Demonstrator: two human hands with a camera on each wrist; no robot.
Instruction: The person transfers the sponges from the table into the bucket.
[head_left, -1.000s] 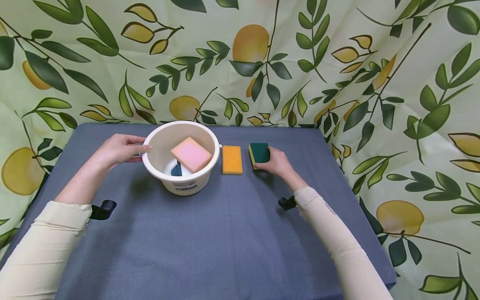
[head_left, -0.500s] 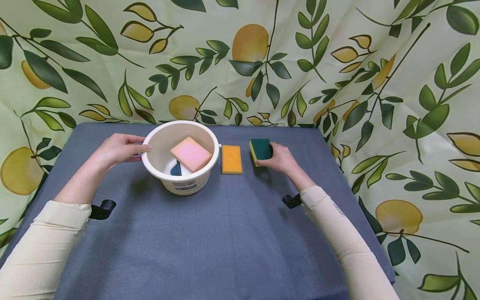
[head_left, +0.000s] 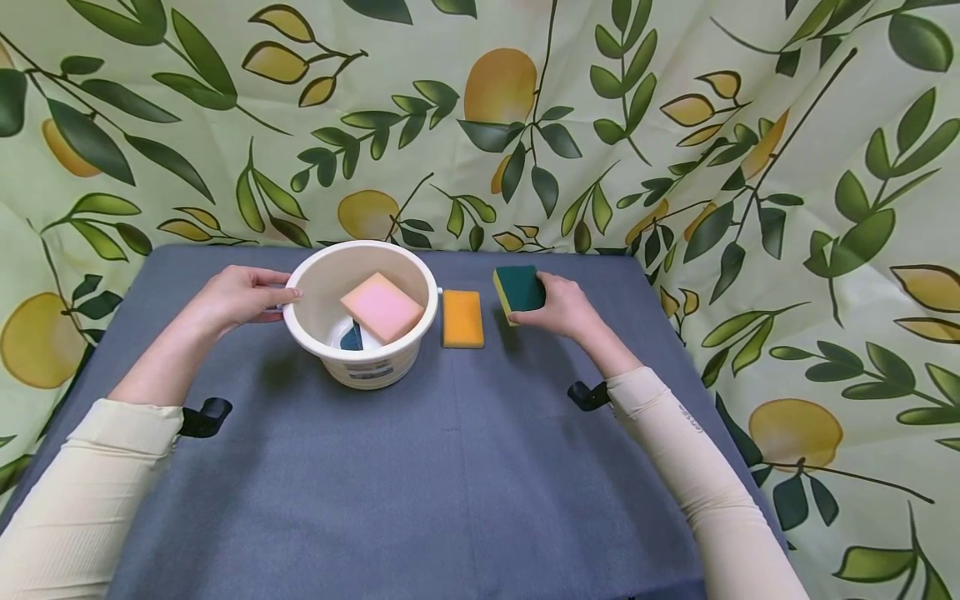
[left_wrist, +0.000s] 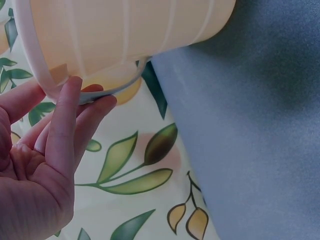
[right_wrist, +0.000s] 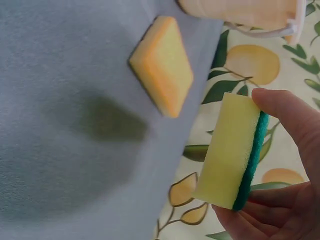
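Note:
My left hand [head_left: 238, 300] pinches the left rim of a white plastic bucket [head_left: 328, 287], thumb over the edge and fingers outside. In the left wrist view those fingers also touch the bucket's thin handle [left_wrist: 126, 87]. Inside the bucket lies a pink-topped sponge [head_left: 382, 307], tilted over a blue-and-white piece [head_left: 349, 340] that is partly hidden. My right hand [head_left: 566, 307] holds a yellow scouring sponge with a dark green pad [head_left: 520, 287] between thumb and fingers. The right wrist view shows this sponge [right_wrist: 227, 152] raised off the table, its shadow apart from it.
An orange sponge [head_left: 462, 319] lies flat on the table just right of the bucket, between it and my right hand. Blue-grey cloth covers the table [head_left: 420, 483]. A leaf-and-lemon patterned curtain [head_left: 585, 50] hangs behind the back edge and along the sides.
My right hand has lifted the green-and-yellow scouring sponge and shifted it slightly toward the back of the table. The left hand, the bucket and the orange sponge have stayed in place.

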